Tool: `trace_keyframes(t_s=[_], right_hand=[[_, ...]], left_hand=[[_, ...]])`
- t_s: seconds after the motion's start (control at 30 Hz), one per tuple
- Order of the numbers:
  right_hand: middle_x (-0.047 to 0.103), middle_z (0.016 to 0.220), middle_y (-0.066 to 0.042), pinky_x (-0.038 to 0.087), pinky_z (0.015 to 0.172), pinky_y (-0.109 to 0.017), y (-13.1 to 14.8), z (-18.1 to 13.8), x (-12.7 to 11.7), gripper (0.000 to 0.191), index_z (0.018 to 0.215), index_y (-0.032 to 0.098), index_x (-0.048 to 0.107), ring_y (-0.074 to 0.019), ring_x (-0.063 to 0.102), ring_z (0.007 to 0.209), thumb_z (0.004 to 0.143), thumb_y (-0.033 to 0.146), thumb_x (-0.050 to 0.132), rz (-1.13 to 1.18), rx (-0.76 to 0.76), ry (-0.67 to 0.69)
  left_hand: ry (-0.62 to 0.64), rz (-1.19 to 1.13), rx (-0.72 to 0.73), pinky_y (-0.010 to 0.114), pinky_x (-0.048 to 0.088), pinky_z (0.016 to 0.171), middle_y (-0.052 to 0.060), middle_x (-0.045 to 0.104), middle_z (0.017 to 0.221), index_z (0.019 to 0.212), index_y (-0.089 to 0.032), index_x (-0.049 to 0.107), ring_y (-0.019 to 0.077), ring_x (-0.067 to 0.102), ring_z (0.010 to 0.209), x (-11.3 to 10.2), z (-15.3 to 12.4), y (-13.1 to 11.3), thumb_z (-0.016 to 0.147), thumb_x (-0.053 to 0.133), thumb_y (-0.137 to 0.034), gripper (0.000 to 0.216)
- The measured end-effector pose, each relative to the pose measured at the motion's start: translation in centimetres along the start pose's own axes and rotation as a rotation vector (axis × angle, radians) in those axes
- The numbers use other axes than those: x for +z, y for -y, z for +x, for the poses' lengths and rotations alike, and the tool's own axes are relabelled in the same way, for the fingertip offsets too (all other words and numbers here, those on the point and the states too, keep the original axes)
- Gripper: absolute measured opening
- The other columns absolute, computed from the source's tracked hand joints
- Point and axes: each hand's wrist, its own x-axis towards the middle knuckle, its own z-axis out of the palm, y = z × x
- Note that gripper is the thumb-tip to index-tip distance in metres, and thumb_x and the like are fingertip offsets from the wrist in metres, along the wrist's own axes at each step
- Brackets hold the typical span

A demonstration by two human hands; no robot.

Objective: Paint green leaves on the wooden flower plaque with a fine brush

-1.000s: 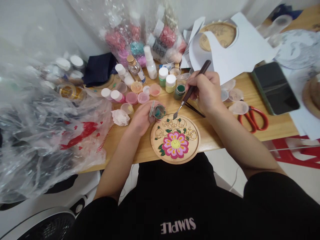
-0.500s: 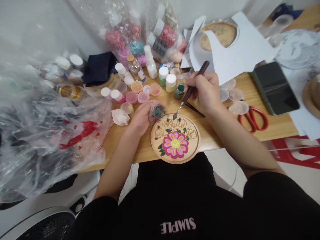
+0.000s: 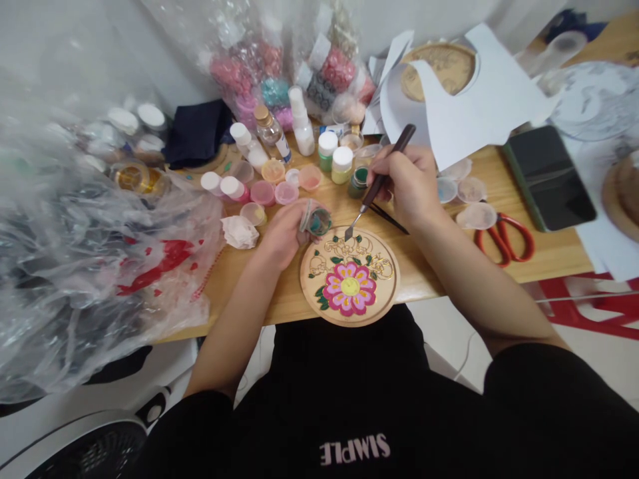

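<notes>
My right hand is closed around the dark handle of a small palette knife. Its metal blade points down over the upper part of a round wooden plaque; whether the tip touches cannot be told. The plaque carries a pink flower with a yellow centre, green leaves and gold outlines. My left hand grips a small clear cup with dark green matter in it, tilted at the plaque's upper left edge. A thin black stick, perhaps a tool, lies under my right hand.
Behind the plaque stand paint pots, white-capped jars and an open dark green jar. A crumpled tissue lies left. Orange-handled scissors and a phone lie right. Plastic bags cover the left side.
Almost nothing differs. The palette knife's handle has shifted very slightly left, and the view has moved a little. Both hands keep their holds.
</notes>
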Motion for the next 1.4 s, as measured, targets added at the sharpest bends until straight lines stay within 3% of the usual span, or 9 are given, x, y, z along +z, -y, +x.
trace_keyframes(t_s=[0.33, 0.57, 0.77, 0.93, 1.23, 1.4], right_hand=[[0.046, 0.051, 0.004, 0.029, 0.035, -0.017, -0.5, 0.3, -0.4, 0.035, 0.058, 0.019, 0.049, -0.0040, 0.043, 0.042, 0.086, 0.035, 0.062, -0.008, 0.003, -0.024], [0.046, 0.051, 0.005, 0.030, 0.037, -0.016, -0.9, 0.5, -0.5, 0.037, 0.059, 0.018, 0.051, -0.0027, 0.043, 0.041, 0.090, 0.039, 0.057, -0.052, -0.016, -0.012], [0.045, 0.050, 0.004, 0.029, 0.035, -0.017, -0.6, 0.3, -0.4, 0.041, 0.057, 0.019, 0.049, -0.0031, 0.041, 0.039, 0.089, 0.042, 0.060, -0.044, -0.021, -0.002], [0.046, 0.049, 0.003, 0.028, 0.033, -0.018, -0.3, 0.1, -0.3, 0.041, 0.057, 0.020, 0.048, -0.0052, 0.041, 0.041, 0.085, 0.044, 0.065, -0.021, 0.017, -0.015], [0.046, 0.048, 0.004, 0.024, 0.031, -0.020, 0.2, -0.1, 0.1, 0.035, 0.055, 0.020, 0.047, -0.0034, 0.037, 0.035, 0.084, 0.034, 0.061, 0.015, 0.031, -0.012], [0.046, 0.050, 0.005, 0.025, 0.036, -0.016, 0.0, 0.0, -0.1, 0.040, 0.059, 0.019, 0.047, -0.0020, 0.039, 0.038, 0.088, 0.044, 0.059, -0.035, 0.014, 0.014]], left_hand=[[-0.004, 0.001, -0.006, 0.019, 0.042, 0.043, 0.002, 0.061, 0.066, 0.068, -0.015, 0.066, 0.0100, 0.053, 0.052, 0.2, -0.1, -0.2, 0.085, 0.055, -0.016, 0.021], [0.022, 0.036, 0.007, 0.019, 0.042, 0.045, 0.001, 0.059, 0.065, 0.070, -0.016, 0.064, 0.0096, 0.053, 0.052, 0.1, 0.0, -0.1, 0.087, 0.058, -0.022, 0.020], [-0.003, 0.005, -0.015, 0.020, 0.042, 0.043, 0.002, 0.060, 0.063, 0.067, -0.015, 0.066, 0.0101, 0.053, 0.051, 0.2, -0.1, -0.2, 0.085, 0.053, -0.015, 0.022], [0.001, 0.024, 0.001, 0.020, 0.042, 0.044, 0.001, 0.060, 0.064, 0.066, -0.016, 0.066, 0.0097, 0.053, 0.051, 0.2, 0.0, -0.2, 0.088, 0.061, -0.023, 0.023], [-0.001, 0.007, -0.004, 0.020, 0.041, 0.042, 0.001, 0.062, 0.061, 0.065, -0.016, 0.066, 0.0102, 0.053, 0.049, 0.3, -0.1, -0.2, 0.086, 0.060, -0.021, 0.023], [-0.003, 0.016, -0.003, 0.020, 0.041, 0.043, 0.002, 0.062, 0.062, 0.066, -0.016, 0.066, 0.0103, 0.053, 0.050, 0.3, -0.1, -0.3, 0.087, 0.060, -0.021, 0.023]])
